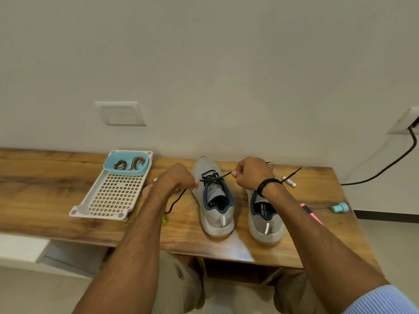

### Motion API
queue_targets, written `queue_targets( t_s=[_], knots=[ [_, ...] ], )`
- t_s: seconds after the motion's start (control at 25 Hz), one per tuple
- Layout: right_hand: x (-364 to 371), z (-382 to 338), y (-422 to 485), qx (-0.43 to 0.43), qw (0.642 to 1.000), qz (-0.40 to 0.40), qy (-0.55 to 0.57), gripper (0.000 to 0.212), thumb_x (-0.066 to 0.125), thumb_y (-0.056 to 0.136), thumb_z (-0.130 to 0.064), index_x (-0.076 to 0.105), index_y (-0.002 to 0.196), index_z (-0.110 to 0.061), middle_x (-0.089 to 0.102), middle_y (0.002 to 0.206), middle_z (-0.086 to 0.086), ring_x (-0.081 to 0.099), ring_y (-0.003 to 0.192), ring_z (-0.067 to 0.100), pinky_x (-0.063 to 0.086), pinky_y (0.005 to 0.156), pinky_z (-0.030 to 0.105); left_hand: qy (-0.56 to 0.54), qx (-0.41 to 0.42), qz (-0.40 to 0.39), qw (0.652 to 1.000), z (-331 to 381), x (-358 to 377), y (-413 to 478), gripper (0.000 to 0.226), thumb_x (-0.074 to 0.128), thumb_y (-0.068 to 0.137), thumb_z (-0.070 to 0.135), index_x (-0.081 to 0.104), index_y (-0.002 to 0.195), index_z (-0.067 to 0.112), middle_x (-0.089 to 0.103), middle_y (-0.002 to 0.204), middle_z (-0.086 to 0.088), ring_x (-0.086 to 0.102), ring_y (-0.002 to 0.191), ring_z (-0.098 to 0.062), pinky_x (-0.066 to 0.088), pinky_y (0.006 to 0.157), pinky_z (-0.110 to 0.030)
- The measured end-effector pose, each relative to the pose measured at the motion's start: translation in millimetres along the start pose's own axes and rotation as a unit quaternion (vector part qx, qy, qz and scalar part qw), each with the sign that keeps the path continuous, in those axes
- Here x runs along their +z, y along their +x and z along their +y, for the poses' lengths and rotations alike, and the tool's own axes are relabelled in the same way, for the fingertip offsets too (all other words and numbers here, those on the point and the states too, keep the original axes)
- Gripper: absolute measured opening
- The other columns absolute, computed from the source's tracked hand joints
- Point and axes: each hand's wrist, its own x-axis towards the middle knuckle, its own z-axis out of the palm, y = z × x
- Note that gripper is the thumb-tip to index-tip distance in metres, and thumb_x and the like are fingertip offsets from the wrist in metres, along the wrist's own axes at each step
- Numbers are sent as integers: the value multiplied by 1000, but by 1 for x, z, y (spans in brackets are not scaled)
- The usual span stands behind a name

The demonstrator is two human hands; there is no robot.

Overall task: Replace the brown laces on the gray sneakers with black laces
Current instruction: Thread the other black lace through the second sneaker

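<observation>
At the back edge of the desk (45, 191), the left hand (179, 180) and right hand (252, 173) each pinch a strand of the black lace (212, 177) on a gray sneaker (215, 214).

Wooden desk (56, 177) against plain white wall (204, 64)

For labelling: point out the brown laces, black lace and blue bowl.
brown laces (120, 165): head view, one coil.
black lace (211, 177): head view, crossed middle part.
blue bowl (124, 172): head view, near wall.

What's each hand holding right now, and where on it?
The black lace of one gray sneaker: left hand grips one strand, right hand pinches the other, both partway along, tips free.
</observation>
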Motion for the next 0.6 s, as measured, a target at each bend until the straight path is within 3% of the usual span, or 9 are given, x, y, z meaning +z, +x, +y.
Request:
queue_targets(
  t_s=[0.08, 0.12, 0.2, 0.28, 0.44, 0.6],
  knots=[
    [-16, -1, -3, -11, 996, -36, 82, 35, 55, 92, -51, 74, 85, -22, 72, 96, -2, 61, 95, 19, 43, 95, 39, -158, 9, -12, 987, 4, -3, -4, 23, 71, 89, 24, 75, 99, 4, 75, 98, -5, 66, 98, -18, 49, 85, -29],
    [-24, -2, -6, -13, 981, -54, 184, 40, 53, 94, -51, 74, 83, -19, 72, 100, -1, 61, 95, 18, 45, 92, 37, -236, 14, -18, 972, 8, -4, -8, 22, 66, 93, 23, 74, 101, 4, 75, 102, -6, 66, 101, -17, 49, 84, -24],
    [-29, -7, -10, -2, 912, -86, 401, 38, 52, 98, -41, 74, 89, -11, 69, 109, -1, 58, 103, 13, 41, 92, 31, -362, 5, -36, 931, 16, 0, -10, 24, 52, 101, 19, 70, 106, 4, 73, 106, -7, 67, 95, -14, 44, 71, -17],
    [-18, -15, -9, -4, 853, -86, 514, 30, 53, 100, -27, 72, 96, -4, 72, 109, 7, 63, 108, 16, 44, 96, 29, -434, -15, -59, 899, 27, 7, -13, 30, 40, 104, 16, 68, 103, 10, 72, 103, -5, 66, 89, -12, 41, 69, -19],
    [7, -29, -2, 16, 787, -69, 613, 19, 48, 102, -10, 66, 101, -5, 71, 94, 10, 69, 96, 22, 54, 94, 32, -526, -34, -44, 848, 36, 23, -9, 30, 36, 104, 18, 64, 95, 14, 72, 88, -5, 69, 81, -19, 51, 66, -26],
    [18, -36, -1, 52, 794, -31, 605, 25, 41, 103, -2, 63, 114, -3, 61, 94, 7, 61, 78, 14, 56, 71, 20, -552, -28, -19, 833, 37, 31, -3, 24, 41, 106, 23, 60, 94, 14, 64, 78, -2, 65, 69, -17, 56, 61, -23]
  ],
)
